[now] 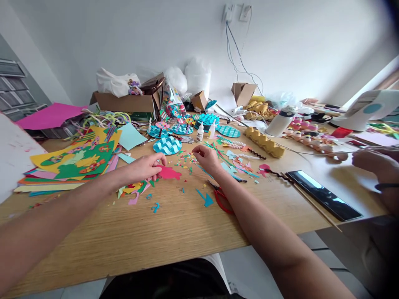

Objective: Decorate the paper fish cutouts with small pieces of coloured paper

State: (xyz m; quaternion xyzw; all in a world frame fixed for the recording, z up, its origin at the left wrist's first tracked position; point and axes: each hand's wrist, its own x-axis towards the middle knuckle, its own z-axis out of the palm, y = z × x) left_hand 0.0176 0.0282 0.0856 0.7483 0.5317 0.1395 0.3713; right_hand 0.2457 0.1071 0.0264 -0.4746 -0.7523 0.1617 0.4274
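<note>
wooden table (174, 232), left hand (145, 167) on pink paper cutout (168, 172)

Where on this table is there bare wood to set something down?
Bare wood runs along the near table edge, below the red scissors and between both forearms. A smaller patch lies between the scissors and the phone. Behind both hands, paper scraps and crafts crowd everything.

Both forearms bare to past the elbow, no sleeves, watch or rings showing on left hand (144, 167) or right hand (207, 159); dark, near-black garment at the lap below the table's near edge, white patch beside it.
</note>
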